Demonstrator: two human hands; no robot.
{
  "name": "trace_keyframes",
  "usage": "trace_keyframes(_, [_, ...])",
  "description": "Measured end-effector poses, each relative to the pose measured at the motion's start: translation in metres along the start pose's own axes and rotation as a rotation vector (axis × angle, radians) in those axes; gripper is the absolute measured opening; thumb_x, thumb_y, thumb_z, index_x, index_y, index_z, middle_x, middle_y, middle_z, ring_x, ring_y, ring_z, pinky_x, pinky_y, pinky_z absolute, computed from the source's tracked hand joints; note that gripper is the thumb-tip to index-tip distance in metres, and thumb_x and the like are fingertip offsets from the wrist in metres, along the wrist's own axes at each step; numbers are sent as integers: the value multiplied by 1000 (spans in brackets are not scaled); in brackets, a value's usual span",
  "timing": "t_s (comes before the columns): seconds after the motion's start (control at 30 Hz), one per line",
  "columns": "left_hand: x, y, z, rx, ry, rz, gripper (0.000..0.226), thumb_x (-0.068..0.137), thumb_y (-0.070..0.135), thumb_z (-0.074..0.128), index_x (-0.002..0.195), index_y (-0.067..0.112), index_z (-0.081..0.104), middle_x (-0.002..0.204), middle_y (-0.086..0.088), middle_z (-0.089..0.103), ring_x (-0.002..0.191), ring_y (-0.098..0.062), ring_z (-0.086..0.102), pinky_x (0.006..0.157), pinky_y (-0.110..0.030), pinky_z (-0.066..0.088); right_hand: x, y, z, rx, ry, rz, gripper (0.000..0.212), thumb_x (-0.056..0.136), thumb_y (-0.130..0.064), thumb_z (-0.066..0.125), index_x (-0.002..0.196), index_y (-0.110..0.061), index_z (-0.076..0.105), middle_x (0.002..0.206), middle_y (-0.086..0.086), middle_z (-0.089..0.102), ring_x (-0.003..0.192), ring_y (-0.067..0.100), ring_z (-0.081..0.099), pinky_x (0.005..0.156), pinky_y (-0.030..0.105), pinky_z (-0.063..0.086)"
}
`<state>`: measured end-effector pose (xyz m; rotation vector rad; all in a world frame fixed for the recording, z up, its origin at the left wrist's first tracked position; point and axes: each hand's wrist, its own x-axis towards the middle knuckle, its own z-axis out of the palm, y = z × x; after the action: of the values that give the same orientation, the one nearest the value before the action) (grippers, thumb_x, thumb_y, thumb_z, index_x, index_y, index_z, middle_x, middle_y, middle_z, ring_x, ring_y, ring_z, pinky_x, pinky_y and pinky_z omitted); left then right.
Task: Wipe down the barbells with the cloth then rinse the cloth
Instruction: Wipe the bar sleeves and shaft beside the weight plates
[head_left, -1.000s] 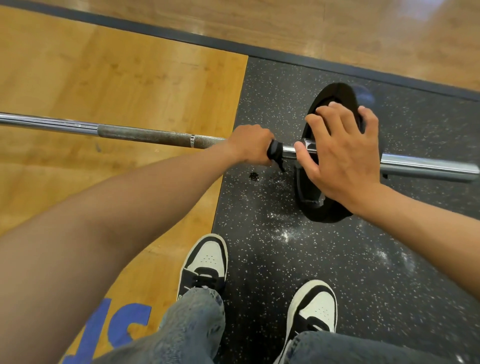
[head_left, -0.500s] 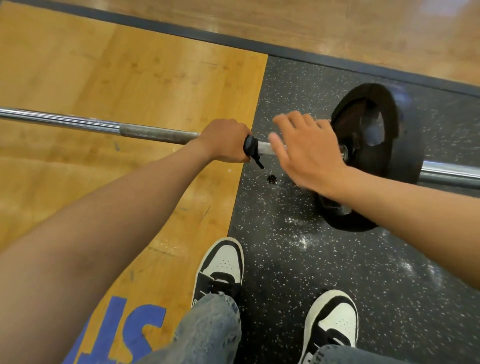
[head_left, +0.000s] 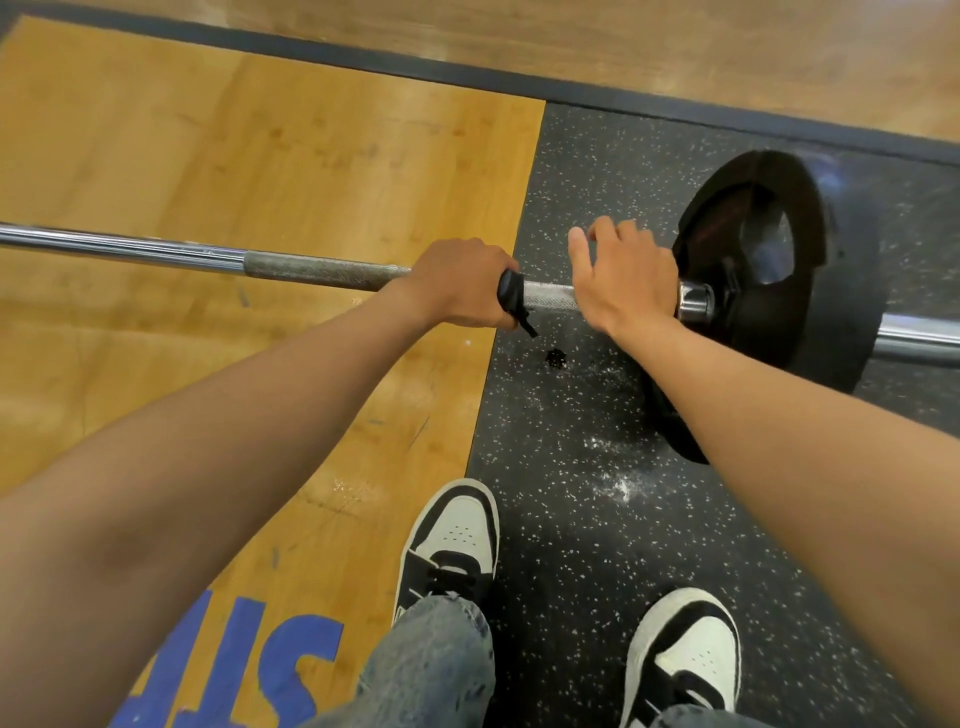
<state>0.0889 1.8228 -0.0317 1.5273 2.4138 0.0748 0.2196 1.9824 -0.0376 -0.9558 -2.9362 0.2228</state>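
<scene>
Both forearms are bare, with no sleeves, watch or rings showing. The legs wear faded, speckled blue-grey jeans (head_left: 431, 660). The shoes (head_left: 457, 540) are black-and-white sneakers with perforated white toes and black laces.

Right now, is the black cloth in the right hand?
No, the left hand grips the black cloth around the barbell, while the right hand rests on the bar beside the weight plate.

Both arms extended forward and down. Left hand (head_left: 460, 283) fisted, knuckles up, gripping cloth (head_left: 511, 296) around bar (head_left: 322, 270). Right hand (head_left: 626, 280) on bar, fingers curled over top.
</scene>
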Motion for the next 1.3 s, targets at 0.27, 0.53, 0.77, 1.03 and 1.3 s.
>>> trace_keyframes(0.27, [21, 60, -4, -77, -37, 43, 40, 80, 58, 72, 77, 26, 50, 69, 9, 53, 72, -24, 59, 61, -30, 39, 0, 1, 0, 45, 36, 19, 52, 108, -45, 18, 118, -14, 58, 119, 14, 63, 109, 35, 55, 88, 48, 40])
trace_keyframes(0.53, [1, 2, -8, -24, -78, -36, 32, 76, 56, 76, 81, 29, 60, 70, 13, 59, 74, -19, 63, 56, -27, 36, 0, 3, -1, 102, 63, -13, 45, 111, -40, 15, 115, -16, 53, 113, 8, 59, 99, 30, 53, 78, 41, 34])
trace_keyframes(0.77, [15, 44, -5, -22, -27, 73, 48, 77, 70, 73, 90, 28, 56, 73, 10, 56, 68, -20, 54, 59, -31, 38, -3, 2, -2, 182, 107, 0, 44, 111, -41, 15, 121, -19, 51, 113, 6, 59, 102, 29, 52, 79, 40, 33])
trace_keyframes(1.03, [5, 19, -5, 0, -43, 24, 40, 79, 62, 75, 93, 28, 59, 75, 15, 54, 77, -19, 57, 58, -29, 36, -7, 1, -9, 340, 143, 2, 43, 109, -40, 15, 124, -22, 51, 106, -3, 54, 98, 21, 49, 83, 41, 36])
trace_keyframes(1.3, [7, 28, -11, -11, -69, 31, 55, 71, 73, 77, 91, 27, 55, 75, 10, 56, 76, -22, 59, 61, -31, 38, -3, 2, -9, 315, 109, 21, 43, 109, -41, 14, 122, -22, 50, 104, -5, 50, 96, 20, 44, 83, 39, 32])
